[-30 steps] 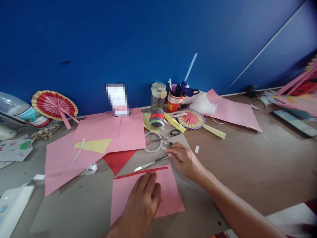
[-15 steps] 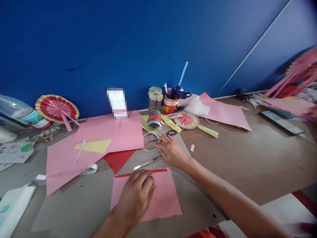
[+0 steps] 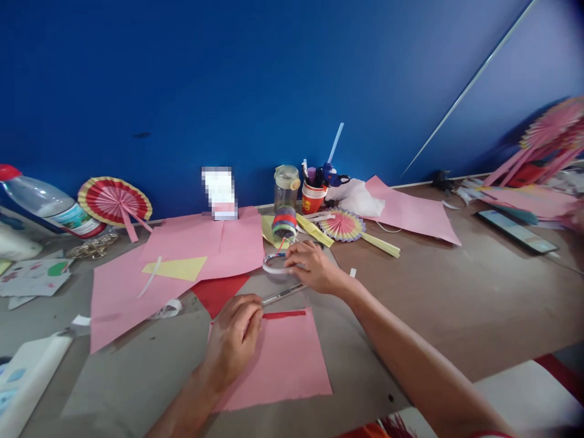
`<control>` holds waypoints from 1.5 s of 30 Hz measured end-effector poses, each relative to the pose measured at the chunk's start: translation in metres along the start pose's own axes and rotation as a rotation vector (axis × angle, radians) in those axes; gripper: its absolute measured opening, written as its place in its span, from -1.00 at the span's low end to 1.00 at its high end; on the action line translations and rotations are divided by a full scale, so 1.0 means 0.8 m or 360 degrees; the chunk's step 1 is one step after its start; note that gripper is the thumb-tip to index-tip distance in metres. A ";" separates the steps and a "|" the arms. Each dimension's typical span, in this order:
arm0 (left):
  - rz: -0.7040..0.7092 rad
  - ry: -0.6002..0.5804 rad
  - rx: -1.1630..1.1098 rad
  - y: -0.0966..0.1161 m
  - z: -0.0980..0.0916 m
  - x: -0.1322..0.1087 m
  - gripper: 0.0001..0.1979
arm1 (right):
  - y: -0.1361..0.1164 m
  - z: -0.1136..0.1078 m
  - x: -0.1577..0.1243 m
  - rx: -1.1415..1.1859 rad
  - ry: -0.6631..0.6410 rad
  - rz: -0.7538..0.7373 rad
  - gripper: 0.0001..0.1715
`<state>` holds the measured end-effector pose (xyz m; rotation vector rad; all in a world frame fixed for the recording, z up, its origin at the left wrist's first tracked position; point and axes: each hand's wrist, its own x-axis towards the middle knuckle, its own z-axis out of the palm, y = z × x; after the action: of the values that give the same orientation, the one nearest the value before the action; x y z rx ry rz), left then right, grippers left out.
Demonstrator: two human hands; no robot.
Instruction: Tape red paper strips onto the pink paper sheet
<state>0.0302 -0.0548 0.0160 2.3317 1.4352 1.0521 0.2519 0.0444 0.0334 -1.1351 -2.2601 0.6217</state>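
Note:
My right hand (image 3: pixel 314 267) has its fingers closed on the near right edge of a roll of double-sided tape (image 3: pixel 270 267), a pale ring at the middle of the table. Over the upper left corner of a pink paper sheet (image 3: pixel 283 359) is my left hand (image 3: pixel 235 331), its fingers curled and closed; what they hold, if anything, is hidden. A red strip (image 3: pixel 285 314) runs along the sheet's top edge, partly under that hand. Between both hands lies a utility knife (image 3: pixel 283 294), its left end hidden by my left fingers.
Larger pink sheets (image 3: pixel 177 240), a yellow paper piece (image 3: pixel 177 268) and a red piece (image 3: pixel 221 292) lie to the left. Behind stand stacked tape rolls (image 3: pixel 284 222), a bottle (image 3: pixel 286 188) and a red cup of tools (image 3: pixel 314 198). A paper fan (image 3: pixel 343 225) rests right of them.
My left hand has shifted left along the pink sheet, baring more of its middle. The tape roll, in my right fingers, now sits tilted and slightly higher.

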 end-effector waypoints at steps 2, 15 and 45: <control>-0.0030 0.0039 -0.0027 -0.001 0.000 0.000 -0.88 | 0.005 -0.017 -0.001 0.0398 0.0034 0.0025 -0.90; -0.0055 -0.0004 -0.0238 -0.007 0.001 -0.002 -0.89 | 0.012 -0.059 -0.014 0.2200 0.0107 0.0107 -0.80; -0.0755 -0.0036 -0.1449 0.004 -0.002 0.001 -0.56 | -0.088 0.017 -0.002 0.3134 0.0253 0.0547 -0.95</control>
<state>0.0316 -0.0558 0.0191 1.2865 1.0705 1.1753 0.2030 0.0030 0.0655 -0.3434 -0.4360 1.9874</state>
